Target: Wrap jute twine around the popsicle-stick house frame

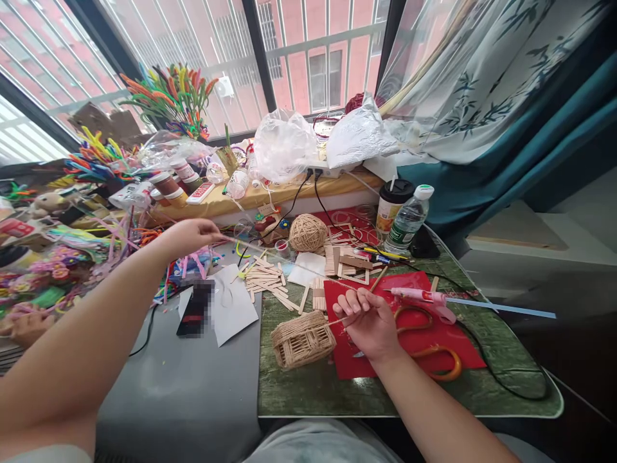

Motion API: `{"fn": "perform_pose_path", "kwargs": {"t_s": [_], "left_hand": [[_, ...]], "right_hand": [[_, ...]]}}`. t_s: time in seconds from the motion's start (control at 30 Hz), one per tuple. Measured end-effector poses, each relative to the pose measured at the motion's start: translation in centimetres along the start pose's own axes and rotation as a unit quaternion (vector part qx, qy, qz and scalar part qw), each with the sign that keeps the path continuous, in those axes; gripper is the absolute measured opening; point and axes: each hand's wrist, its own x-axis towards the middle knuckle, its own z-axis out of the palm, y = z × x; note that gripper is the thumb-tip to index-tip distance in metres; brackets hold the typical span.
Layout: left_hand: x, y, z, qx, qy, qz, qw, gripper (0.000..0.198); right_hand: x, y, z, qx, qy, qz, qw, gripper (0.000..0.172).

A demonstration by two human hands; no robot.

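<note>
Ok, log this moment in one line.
left hand: pinches twine; right hand: holds twine; twine: stretched between hands; wrapped piece: on green tabletop; glue gun: on red sheet

Window (260, 54): dark-framed, admitting daylight. Bars (313, 46): white, outside the glass. Building (308, 19): pink, beyond the bars. White curtain (501, 83): dark leaf print, drawn to the right. Teal curtain (525, 151): beside it. Ledge (279, 194): yellow-brown, below the window. Table (299, 395): green mottled top, pale edge, rounded corner. Grey sheet (178, 399): left of the green. Unit (525, 276): pale, far right, possibly a cabinet; view dim.
</note>
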Motion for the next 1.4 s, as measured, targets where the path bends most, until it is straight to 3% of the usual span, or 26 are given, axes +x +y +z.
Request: {"fn": "perform_pose_path", "kwargs": {"t_s": [0.1, 0.17, 0.23, 0.3, 0.4, 0.43, 0.5, 0.57, 0.67, 0.7, 0.77, 1.03, 1.4], "left_hand": [[-1.2, 3.1, 1.0, 0.041, 0.026, 0.03, 0.998, 0.08], [-3.7, 6.5, 2.6, 0.057, 0.017, 0.076, 0.995, 0.1], [-7.3, 10.5, 4.5, 0.053, 0.021, 0.168, 0.984, 0.095], [-11.2, 14.3, 6.4, -0.013, -0.012, 0.226, 0.974, 0.084], [-15.4, 18.0, 8.9, -0.111, -0.074, 0.215, 0.967, 0.1], [-16.1, 18.6, 9.7, -0.128, -0.08, 0.205, 0.967, 0.104], [-16.6, 19.0, 11.3, -0.148, -0.073, 0.175, 0.971, 0.102], [-16.5, 18.9, 12.5, -0.161, -0.062, 0.153, 0.973, 0.094], [-16.3, 18.5, 13.2, -0.185, -0.061, 0.15, 0.969, 0.081], [-16.3, 18.4, 13.1, -0.191, -0.061, 0.154, 0.968, 0.077], [-16.3, 18.2, 12.9, -0.191, -0.059, 0.157, 0.967, 0.073], [-16.5, 17.9, 13.1, -0.158, -0.068, 0.146, 0.974, 0.082], [-16.7, 17.9, 13.2, -0.187, -0.077, 0.122, 0.972, 0.072]], "right_hand": [[0.1, 0.1, 0.0, -0.017, 0.009, -0.002, 1.0, 0.039], [0.5, 0.3, -0.4, -0.036, 0.032, -0.01, 0.999, 0.037], [1.0, 0.8, -1.1, -0.076, 0.08, -0.036, 0.993, 0.034], [1.5, 1.4, -2.1, -0.12, 0.137, -0.078, 0.98, 0.029], [1.5, 2.0, -2.7, -0.149, 0.208, -0.164, 0.953, 0.014], [1.3, 1.9, -2.5, -0.16, 0.228, -0.203, 0.939, 0.018], [0.4, 1.5, -1.5, -0.233, 0.231, -0.284, 0.901, 0.034], [-0.6, 0.8, -0.1, -0.395, 0.136, -0.318, 0.851, 0.041], [-1.6, -0.1, 1.4, -0.586, -0.117, -0.203, 0.776, 0.037], [-1.8, -0.1, 1.6, -0.611, -0.168, -0.173, 0.754, 0.035], [-1.8, 0.1, 1.5, -0.628, -0.201, -0.163, 0.734, 0.032], [-1.8, 1.3, 1.6, -0.613, -0.17, -0.168, 0.753, 0.016], [-1.8, 1.8, 0.8, -0.59, -0.102, -0.126, 0.791, 0.007]]}}
